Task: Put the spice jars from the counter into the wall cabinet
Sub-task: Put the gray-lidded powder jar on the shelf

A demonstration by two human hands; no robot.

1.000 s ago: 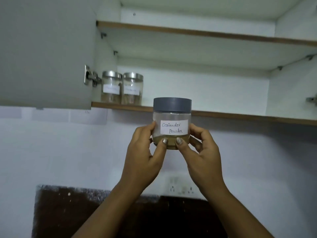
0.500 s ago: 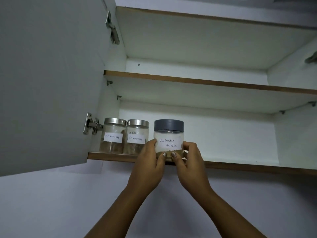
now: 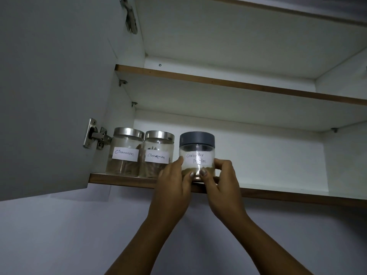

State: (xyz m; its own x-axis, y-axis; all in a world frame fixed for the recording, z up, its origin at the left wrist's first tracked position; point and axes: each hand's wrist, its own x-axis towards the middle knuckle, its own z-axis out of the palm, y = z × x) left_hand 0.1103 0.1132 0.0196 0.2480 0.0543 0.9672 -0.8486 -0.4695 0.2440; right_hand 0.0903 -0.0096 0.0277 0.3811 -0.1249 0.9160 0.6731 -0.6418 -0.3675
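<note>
A clear coriander powder jar with a grey lid and a white label stands at the front edge of the wall cabinet's bottom shelf. My left hand grips its left side and my right hand grips its right side, thumbs pressed on its lower front. Left of it, two steel-lidded jars labelled Cinnamon, the first cinnamon jar and the second cinnamon jar, stand side by side on the same shelf, the second close to my left hand.
The open cabinet door hangs at the left on a metal hinge. An upper shelf spans above. The bottom shelf extends bare to the right of the jars. A pale wall lies below the cabinet.
Both hands have lifted the coriander jar from below the cabinet up onto the bottom shelf beside the cinnamon jars. The view has tilted upward and come closer to the cabinet.
</note>
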